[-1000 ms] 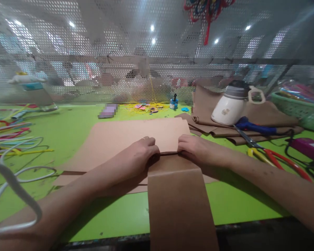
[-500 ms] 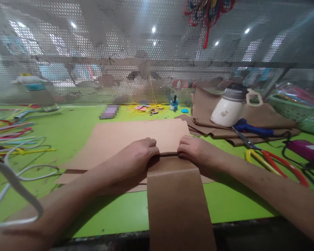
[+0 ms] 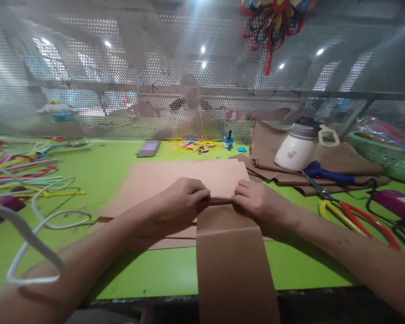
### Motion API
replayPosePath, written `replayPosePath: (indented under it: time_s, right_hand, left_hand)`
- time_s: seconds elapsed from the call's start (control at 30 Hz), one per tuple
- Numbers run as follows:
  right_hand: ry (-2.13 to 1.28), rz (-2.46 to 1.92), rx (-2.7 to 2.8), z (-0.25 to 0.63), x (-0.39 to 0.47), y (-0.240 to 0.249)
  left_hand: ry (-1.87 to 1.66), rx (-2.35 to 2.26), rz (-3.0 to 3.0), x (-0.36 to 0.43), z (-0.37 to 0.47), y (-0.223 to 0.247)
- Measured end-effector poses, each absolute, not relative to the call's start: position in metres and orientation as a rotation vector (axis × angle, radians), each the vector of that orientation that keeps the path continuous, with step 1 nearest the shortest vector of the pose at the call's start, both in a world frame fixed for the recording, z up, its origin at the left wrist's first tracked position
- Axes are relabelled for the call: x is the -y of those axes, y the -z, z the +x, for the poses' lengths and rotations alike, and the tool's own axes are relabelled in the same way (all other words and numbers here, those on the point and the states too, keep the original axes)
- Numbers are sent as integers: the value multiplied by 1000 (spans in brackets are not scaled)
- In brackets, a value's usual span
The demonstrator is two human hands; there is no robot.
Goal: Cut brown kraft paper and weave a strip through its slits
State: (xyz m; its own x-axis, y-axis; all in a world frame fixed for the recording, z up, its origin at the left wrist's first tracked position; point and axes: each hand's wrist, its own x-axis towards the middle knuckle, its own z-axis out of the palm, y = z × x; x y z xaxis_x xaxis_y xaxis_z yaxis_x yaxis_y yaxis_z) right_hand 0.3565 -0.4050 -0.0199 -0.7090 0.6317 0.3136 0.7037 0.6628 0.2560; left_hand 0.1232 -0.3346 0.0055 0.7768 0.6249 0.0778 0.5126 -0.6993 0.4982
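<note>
A long brown strip [image 3: 236,270] has a pleated upper end and hangs over the table's front edge. My left hand [image 3: 184,198] pinches the left end of the folds, its thumb on top. At their right end my right hand [image 3: 256,200] has its fingers curled round the folded edge. Both hands rest over light brown sheets [image 3: 175,173] spread on the green table [image 3: 155,270]. The undersides of the folds and some fingertips are hidden.
At the right are scissors [image 3: 344,211], a blue tool [image 3: 330,173], a white jug [image 3: 295,150] on brown material, and a green basket [image 3: 391,157]. A white cord [image 3: 40,225] loops beside my left arm.
The view has shifted, so the scene sits slightly lower and further right. My left thumb now lies more visibly along the folds, and more layered edges show between my hands.
</note>
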Motion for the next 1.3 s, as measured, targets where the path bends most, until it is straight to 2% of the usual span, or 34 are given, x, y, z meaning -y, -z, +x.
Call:
replayPosePath:
  time_s: [0.17,0.3,0.4,0.57,0.67,1.07,1.3]
  right_hand:
    - [645,-1053,2610,351,412,8]
    - [508,-1070,2555,350,413,6]
    - [105,-1092,2361,355,410,5]
    - [-899,-1236,1826,364,405,-2]
    - [-1160,-1324,1699,356,406,-3]
    - [-959,-1413,1632,344,410,12]
    - [-903,-1332,1701,346,410,19]
  left_hand:
    - [-210,-828,2201,335,122,-12]
    - [-195,-806,2076,341,124,-14]
    - [-217,-824,2035,342,125,-11]
    - [-247,-746,2034,343,123,-9]
    - [-262,-748,2081,344,123,-10]
    - [-338,-725,2103,353,129,-6]
    - [-434,-832,2326,361,128,-9]
